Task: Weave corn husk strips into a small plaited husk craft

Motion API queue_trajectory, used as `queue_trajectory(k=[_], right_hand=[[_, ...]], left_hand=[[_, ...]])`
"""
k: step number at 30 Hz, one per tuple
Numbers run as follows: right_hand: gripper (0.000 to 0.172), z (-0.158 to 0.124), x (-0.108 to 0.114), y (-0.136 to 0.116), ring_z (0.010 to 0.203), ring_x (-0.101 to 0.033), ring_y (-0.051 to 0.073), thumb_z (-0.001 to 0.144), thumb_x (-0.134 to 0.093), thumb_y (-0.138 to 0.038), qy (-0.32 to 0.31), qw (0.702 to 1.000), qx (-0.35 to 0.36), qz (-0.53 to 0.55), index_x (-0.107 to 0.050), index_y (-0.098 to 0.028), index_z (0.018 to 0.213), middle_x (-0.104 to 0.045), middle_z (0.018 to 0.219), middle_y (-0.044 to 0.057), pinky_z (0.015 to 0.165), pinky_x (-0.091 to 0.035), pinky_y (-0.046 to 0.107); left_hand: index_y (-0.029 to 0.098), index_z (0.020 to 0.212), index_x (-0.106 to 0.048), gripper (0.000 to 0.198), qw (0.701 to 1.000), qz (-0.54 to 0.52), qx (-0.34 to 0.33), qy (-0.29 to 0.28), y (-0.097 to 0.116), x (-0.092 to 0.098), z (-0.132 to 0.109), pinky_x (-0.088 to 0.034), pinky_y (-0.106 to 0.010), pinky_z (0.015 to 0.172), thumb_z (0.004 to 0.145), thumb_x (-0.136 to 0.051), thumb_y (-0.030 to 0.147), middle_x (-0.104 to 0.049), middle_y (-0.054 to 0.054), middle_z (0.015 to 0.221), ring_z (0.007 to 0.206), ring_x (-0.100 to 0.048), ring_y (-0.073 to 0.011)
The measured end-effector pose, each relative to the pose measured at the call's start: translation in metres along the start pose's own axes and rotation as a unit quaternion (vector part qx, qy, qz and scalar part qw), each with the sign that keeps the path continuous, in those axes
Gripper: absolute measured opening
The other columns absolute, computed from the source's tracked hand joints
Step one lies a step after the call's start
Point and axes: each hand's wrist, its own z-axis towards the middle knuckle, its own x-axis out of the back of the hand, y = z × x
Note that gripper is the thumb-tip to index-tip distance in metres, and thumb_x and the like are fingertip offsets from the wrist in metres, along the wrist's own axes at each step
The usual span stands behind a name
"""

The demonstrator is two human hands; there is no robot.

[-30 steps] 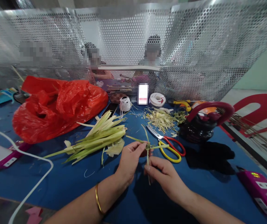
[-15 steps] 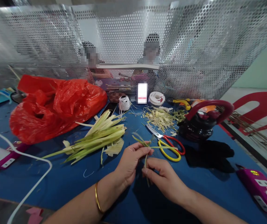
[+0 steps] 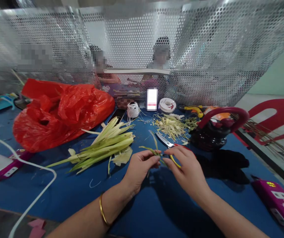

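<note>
My left hand (image 3: 142, 167) pinches a small bundle of narrow green leaf strips (image 3: 153, 150) between thumb and fingers, with loose ends sticking up and to the left. Close on its right, my right hand (image 3: 185, 167) has its thumb and fingertips closed at the right-hand end of the same strips; the exact pinch is partly hidden. Beneath the right hand lie scissors (image 3: 165, 140) with red and yellow handles, which it largely covers. Left of my hands rests a pile of long pale-green leaves resembling corn husks (image 3: 107, 147).
A red plastic bag (image 3: 64, 115) fills the back left. Cut leaf scraps (image 3: 171, 125), a white tape roll (image 3: 167, 105) and white string (image 3: 133, 109) lie behind. A dark jug (image 3: 211, 135) and purple power strip (image 3: 278, 201) stand right. A white cable (image 3: 50, 175) crosses the left.
My right hand has let go of the hanging strip below and moved up and right, to the strips' right-hand side above the scissors. My left hand keeps its pinch nearly in place.
</note>
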Motion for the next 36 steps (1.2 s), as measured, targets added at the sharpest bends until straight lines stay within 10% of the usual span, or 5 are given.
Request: queue_trajectory(k=[5, 19, 30, 36], right_hand=[[0.010, 0.001, -0.011, 0.000, 0.080, -0.061, 0.018, 0.091, -0.054, -0.026, -0.120, 0.976, -0.091, 0.155, -0.063, -0.022, 0.089, -0.068, 0.084, 0.001, 0.072, -0.045, 0.029], [0.015, -0.002, -0.011, 0.000, 0.066, -0.058, 0.015, 0.093, -0.050, -0.026, -0.115, 0.969, -0.089, 0.202, -0.062, -0.021, 0.086, -0.063, 0.073, 0.000, 0.063, -0.045, 0.025], [0.011, 0.001, -0.003, 0.002, 0.063, -0.059, 0.015, 0.088, -0.052, -0.027, -0.109, 0.952, -0.162, 0.238, -0.059, -0.021, 0.094, -0.062, 0.070, -0.001, 0.061, -0.049, 0.028], [0.021, 0.007, -0.004, 0.000, 0.085, -0.064, 0.022, 0.081, -0.063, -0.038, -0.076, 0.935, -0.195, 0.287, -0.069, -0.019, 0.090, -0.071, 0.088, 0.005, 0.078, -0.050, 0.034]], left_hand=[[0.012, 0.087, -0.076, 0.026, 1.000, -0.025, 0.016, -0.005, -0.002, 0.001, 0.001, -0.046, -0.020, 0.061, 0.067, -0.079, 0.028, -0.064, -0.002, 0.065, 0.059, -0.055, -0.0089], [0.013, 0.082, -0.067, 0.034, 0.995, 0.087, 0.020, -0.044, -0.003, -0.002, 0.000, -0.027, -0.018, 0.041, 0.067, -0.078, 0.041, -0.055, 0.005, 0.055, 0.042, -0.039, -0.0046], [0.015, 0.076, -0.070, 0.022, 0.992, 0.112, -0.054, 0.031, 0.000, 0.002, 0.004, -0.035, -0.020, 0.053, 0.073, -0.073, 0.036, -0.059, 0.002, 0.057, 0.053, -0.049, -0.0088], [0.014, 0.075, -0.069, 0.026, 0.993, 0.111, -0.021, -0.041, 0.000, -0.001, -0.001, -0.036, -0.021, 0.056, 0.069, -0.076, 0.038, -0.059, 0.002, 0.058, 0.053, -0.050, -0.0090]])
